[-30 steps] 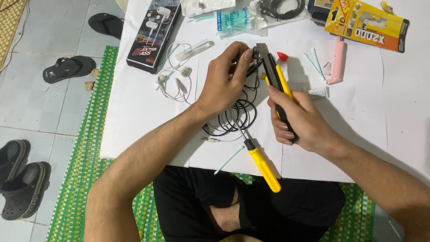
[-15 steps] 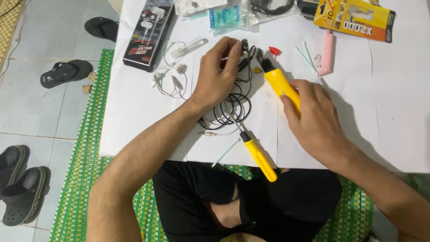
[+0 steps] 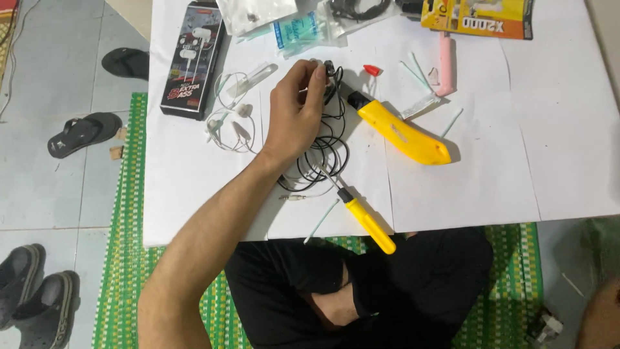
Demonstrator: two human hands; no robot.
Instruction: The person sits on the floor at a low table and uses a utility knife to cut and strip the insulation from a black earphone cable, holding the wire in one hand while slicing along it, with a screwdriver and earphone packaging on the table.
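One hand works | left hand [image 3: 294, 113] pinches black earphone cable [image 3: 326, 139] near its top end, coil lying on white table [image 3: 516, 161] | right hand [image 3: 600, 317] at frame corner, grip cannot be told | yellow cutter [image 3: 403, 132] just right of cable | yellow screwdriver [image 3: 365, 220] below coil

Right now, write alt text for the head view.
A person's left hand pinches a black earphone cable on a white paper-covered table. Beside it lie a yellow soldering iron and a yellow-handled screwdriver.
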